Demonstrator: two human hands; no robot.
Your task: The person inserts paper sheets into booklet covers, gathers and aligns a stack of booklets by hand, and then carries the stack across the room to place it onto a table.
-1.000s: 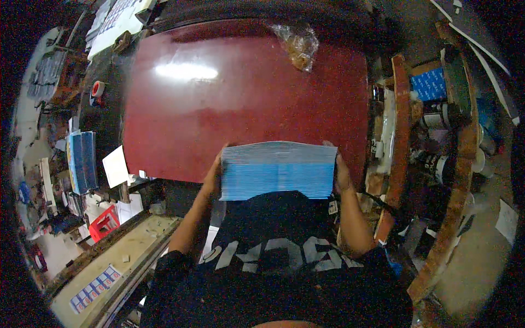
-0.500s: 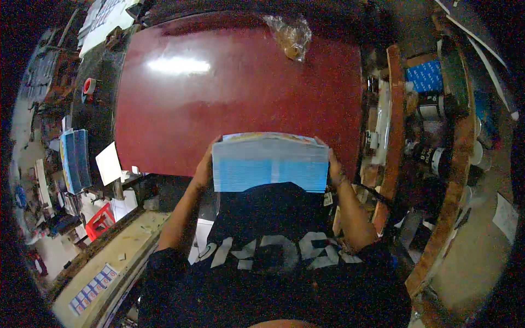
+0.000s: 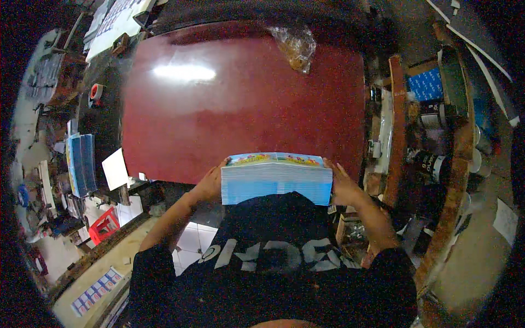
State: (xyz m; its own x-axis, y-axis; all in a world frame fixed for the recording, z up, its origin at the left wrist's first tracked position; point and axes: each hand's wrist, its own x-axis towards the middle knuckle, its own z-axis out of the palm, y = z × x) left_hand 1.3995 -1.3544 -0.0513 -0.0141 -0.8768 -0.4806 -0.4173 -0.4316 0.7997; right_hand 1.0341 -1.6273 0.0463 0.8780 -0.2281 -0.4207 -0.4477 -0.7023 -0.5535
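Observation:
A thick stack of booklets (image 3: 276,183), with pale blue and white page edges and a colourful picture on its top cover, stands at the near edge of the dark red table, close against my black shirt. My left hand (image 3: 210,184) presses on its left end and my right hand (image 3: 344,185) on its right end, so the stack is held between them. Fingertips show at the upper corners on both sides; the undersides of the hands and the bottom of the stack are hidden.
The red tabletop (image 3: 240,109) stretches ahead, with a crumpled clear plastic bag (image 3: 298,49) at its far edge. To the left are a tape roll (image 3: 96,93), another blue booklet stack (image 3: 82,165) and a red plastic stool (image 3: 104,226). Wooden shelves (image 3: 398,131) line the right side.
The stack has tipped so more of its picture cover shows, and it sits slightly lower and further right in view. Both hands have moved with it. The whole view has shifted a little.

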